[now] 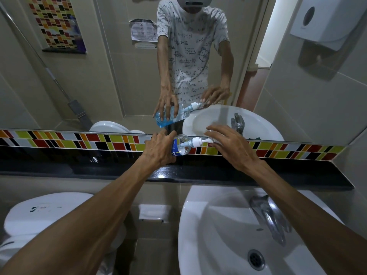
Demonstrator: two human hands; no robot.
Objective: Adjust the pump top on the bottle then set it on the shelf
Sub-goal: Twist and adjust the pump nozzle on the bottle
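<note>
Tiled bathroom walls, a wide mirror (119,76) and a black stone shelf (278,175) under a band of coloured mosaic tiles (79,141) are seen from above. Fingers of the left hand (159,148) are clamped round the lower body of a clear pump bottle (181,146), which is held tilted almost on its side above the shelf, near the middle of its back edge, with its blue label turned towards the camera. Fingertips of the right hand (231,147) are closed on the nozzle end of the white pump top (200,141), which points to the right. Blue liquid in the bottle is shown in the mirror. Below the shelf's front edge a white washbasin (218,235) with a chrome tap (268,215) is set at the right, and a white toilet cistern (45,213) at the left
</note>
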